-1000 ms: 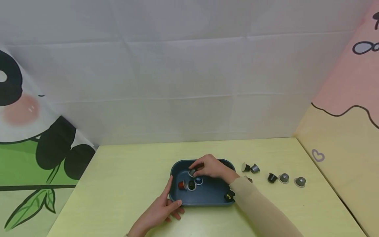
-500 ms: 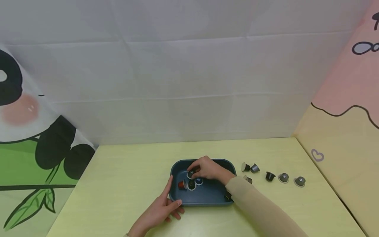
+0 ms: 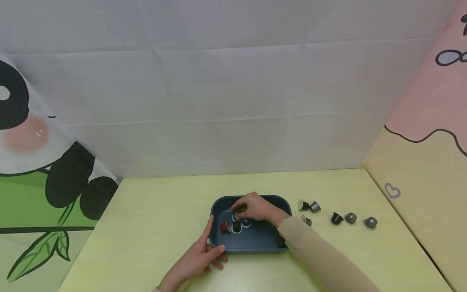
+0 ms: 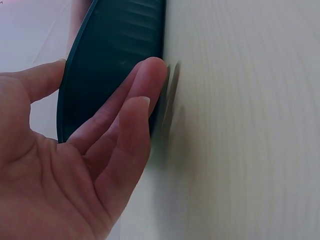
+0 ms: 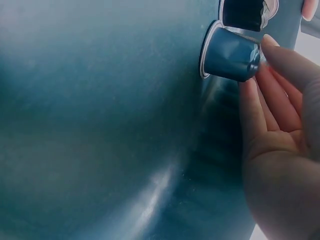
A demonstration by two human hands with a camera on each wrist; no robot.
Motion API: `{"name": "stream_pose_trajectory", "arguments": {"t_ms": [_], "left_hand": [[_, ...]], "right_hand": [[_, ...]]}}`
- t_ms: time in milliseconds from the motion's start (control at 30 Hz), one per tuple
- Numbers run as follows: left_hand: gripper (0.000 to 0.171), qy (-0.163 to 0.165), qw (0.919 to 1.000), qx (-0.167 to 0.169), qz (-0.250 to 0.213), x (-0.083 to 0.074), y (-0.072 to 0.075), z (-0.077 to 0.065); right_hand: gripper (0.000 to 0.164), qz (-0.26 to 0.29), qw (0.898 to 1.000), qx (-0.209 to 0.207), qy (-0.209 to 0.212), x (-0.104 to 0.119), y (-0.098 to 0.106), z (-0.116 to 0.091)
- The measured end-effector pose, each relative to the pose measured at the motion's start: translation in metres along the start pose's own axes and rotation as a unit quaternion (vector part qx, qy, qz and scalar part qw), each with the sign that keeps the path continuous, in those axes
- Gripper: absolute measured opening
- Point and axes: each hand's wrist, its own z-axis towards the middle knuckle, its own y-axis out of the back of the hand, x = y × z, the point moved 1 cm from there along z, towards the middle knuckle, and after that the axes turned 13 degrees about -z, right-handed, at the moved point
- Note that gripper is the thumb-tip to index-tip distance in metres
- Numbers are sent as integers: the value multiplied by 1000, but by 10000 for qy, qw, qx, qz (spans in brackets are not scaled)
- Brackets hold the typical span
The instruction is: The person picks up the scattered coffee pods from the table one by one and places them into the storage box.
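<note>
A dark blue tray [image 3: 251, 244] sits on the table with several coffee capsules in it. My right hand [image 3: 257, 207] reaches over its far side and pinches a dark coffee capsule [image 3: 234, 217] low over the tray floor, mostly covered by the fingers. Close by are a red capsule [image 3: 224, 227] on its side, a black capsule [image 3: 236, 227] and a blue capsule [image 3: 246, 223]. From the right wrist, the blue capsule [image 5: 227, 52] stands rim down in front of the fingertips. My left hand [image 3: 197, 259] rests around the tray's near left corner, fingers extended against its outer wall [image 4: 107, 65].
Right of the tray lie several loose capsules: a black one with a pale lid [image 3: 303, 205], a grey one [image 3: 315, 207], a black one [image 3: 337, 218] and a silver one [image 3: 370, 222]. Another capsule [image 3: 281, 240] inside the tray is partly hidden by the right sleeve [image 3: 321, 251].
My right hand has shifted slightly left and lower with the capsule, and its fingers now cover more of it. The left hand and tray have stayed put.
</note>
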Motion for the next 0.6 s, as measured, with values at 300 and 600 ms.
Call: {"name": "stream_pose_trajectory", "arguments": {"t_ms": [300,600], "left_hand": [[93,7,10000,-18,-15,1,0,1],[93,-60,10000,-9,-17,1,0,1]], "right_hand": [[26,193,9998,-84,70,0,-1,0],[24,733,9963,-372,242,-1,8,-2]]}}
